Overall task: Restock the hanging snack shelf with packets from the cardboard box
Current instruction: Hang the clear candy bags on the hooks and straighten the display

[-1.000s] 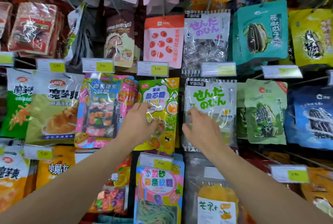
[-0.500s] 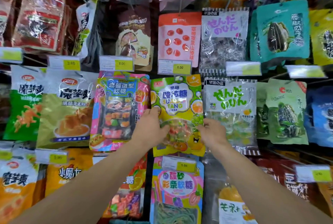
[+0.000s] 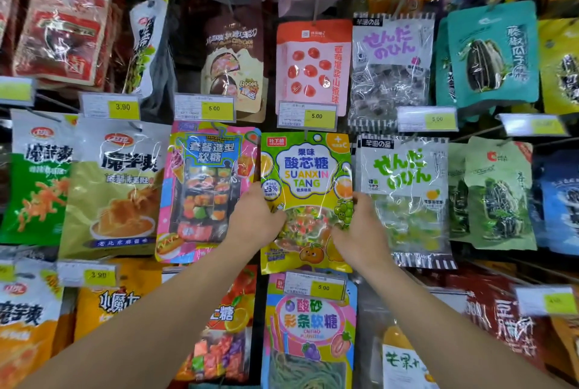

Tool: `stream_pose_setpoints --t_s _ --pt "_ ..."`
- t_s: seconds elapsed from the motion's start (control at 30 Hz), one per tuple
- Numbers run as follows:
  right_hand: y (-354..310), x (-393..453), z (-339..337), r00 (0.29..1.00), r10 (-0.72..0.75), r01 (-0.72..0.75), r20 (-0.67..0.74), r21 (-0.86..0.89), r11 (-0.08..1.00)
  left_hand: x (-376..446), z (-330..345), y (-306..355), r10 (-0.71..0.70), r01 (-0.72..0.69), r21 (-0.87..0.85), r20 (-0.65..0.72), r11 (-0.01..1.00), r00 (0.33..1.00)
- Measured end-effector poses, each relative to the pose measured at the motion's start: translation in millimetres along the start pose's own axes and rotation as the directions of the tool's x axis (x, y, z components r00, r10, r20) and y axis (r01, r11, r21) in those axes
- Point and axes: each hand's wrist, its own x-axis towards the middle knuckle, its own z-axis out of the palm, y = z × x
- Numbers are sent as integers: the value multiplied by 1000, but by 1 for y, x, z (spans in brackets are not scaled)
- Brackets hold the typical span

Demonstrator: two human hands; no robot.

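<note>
The green SUANXIN TANG packet [image 3: 305, 197] is gripped at both side edges, left hand [image 3: 254, 219] and right hand [image 3: 360, 225] curled on it. It's hung mid-shelf, squeezed between the pink candy packet [image 3: 206, 188] and clear candy packet [image 3: 404, 197], barely any room either side.

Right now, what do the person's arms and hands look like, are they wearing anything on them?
Both forearms are bare as far as the picture shows: no sleeve reaches into view. The left hand and the right hand have no gloves, and no watch, bracelet or ring shows on the sides facing the camera. The fingers are mostly hidden, so rings there cannot be ruled out.
</note>
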Motion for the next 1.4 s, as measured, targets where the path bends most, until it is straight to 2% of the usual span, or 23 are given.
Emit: stream_pose_setpoints --t_s 0.1,0.27,0.37,0.47,0.6,0.7,0.9,1.17,1.27,1.4 --pt "-5 -8 0 997 -74 73 -1 -87 993 -3 1 -1 36 -35 31 -15 999 999" --pt "-5 -13 -1 996 -91 92 13 -129 987 -25 10 -5 153 -151 320 19 935 988" --pt "-5 -11 3 996 -84 87 27 -145 986 -32 15 -12 279 -237 507 -7 829 960" --pt "-3 -9 6 996 -81 85 30 -142 986 -29 18 -18 481 -350 675 -8 649 877" --pt "-1 -7 9 996 -77 82 38 -153 985 -15 16 -17 481 -439 729 172 525 860" --pt "0 -6 14 996 -72 81 61 -159 984 -9 14 -13 499 -461 758 208 461 841" --pt "-1 -4 14 990 -67 85 127 -144 986 1 18 -22 514 -483 768 238 420 824" --pt "3 -4 14 979 -31 70 204 -189 979 -2 19 -24 527 -493 740 221 458 821" --pt "2 -9 16 985 -65 95 162 -184 978 -2 20 -25 531 -497 738 222 456 817" --pt "0 -14 13 990 -139 143 36 -214 966 -3 18 -27 556 -502 714 189 487 809"
